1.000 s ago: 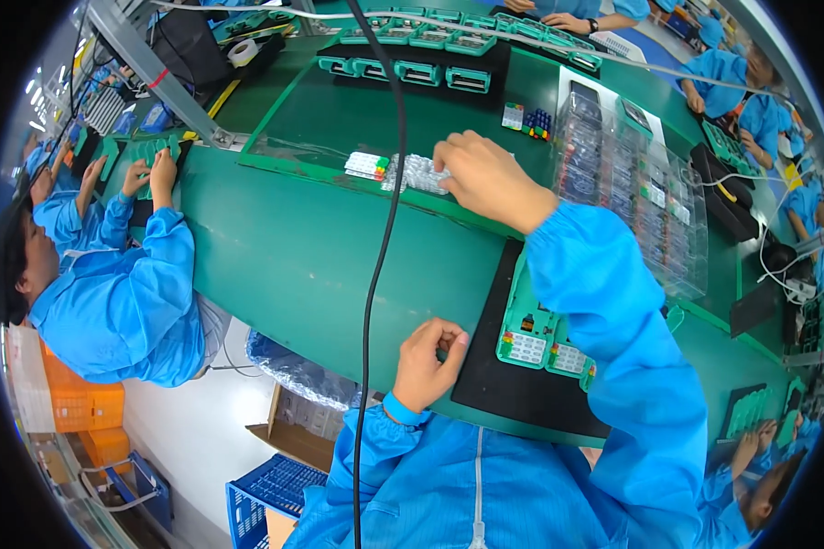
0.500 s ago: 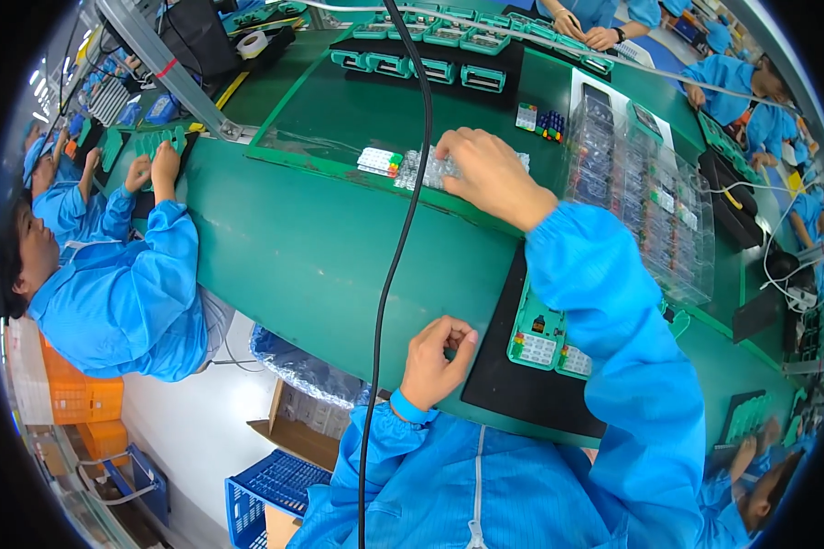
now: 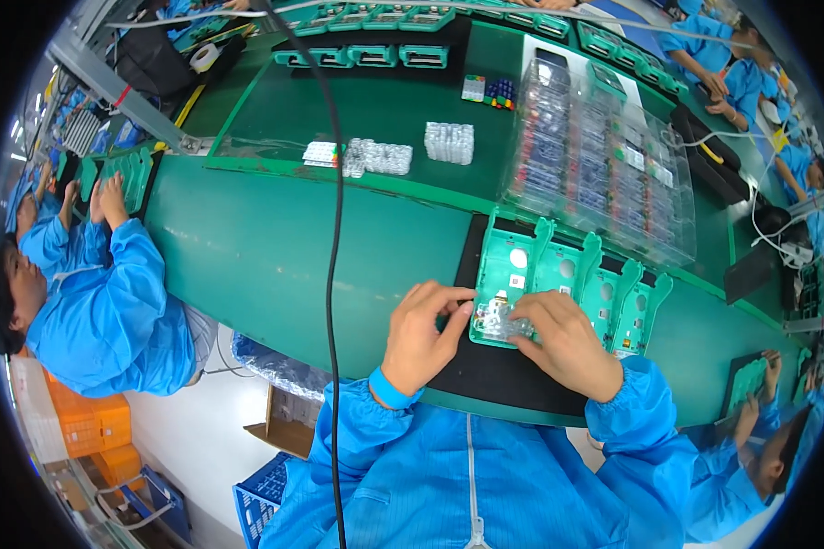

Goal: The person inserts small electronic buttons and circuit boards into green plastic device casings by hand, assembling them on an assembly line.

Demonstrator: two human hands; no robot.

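Observation:
Both hands meet at the nearest of several green plastic device shells [image 3: 508, 274] lined up on a black mat [image 3: 485, 375]. My left hand [image 3: 423, 334] pinches the shell's left edge. My right hand [image 3: 563, 340] presses a clear keypad piece [image 3: 499, 320] onto the shell's lower part. More clear keypad pieces [image 3: 375, 157] and a small stack of them [image 3: 449, 142] lie farther out on the green work surface [image 3: 275, 247].
Stacked clear plastic trays [image 3: 604, 165] stand behind the shells at right. A black cable [image 3: 335, 274] hangs down across the view. A co-worker in blue [image 3: 101, 302] sits at left, another at lower right [image 3: 760, 457]. More green shells [image 3: 375, 57] line the far side.
My right hand has come back from the far keypad pieces to the nearest shell with a clear piece. My left hand has shifted onto the shell's edge. The camera has tipped downward.

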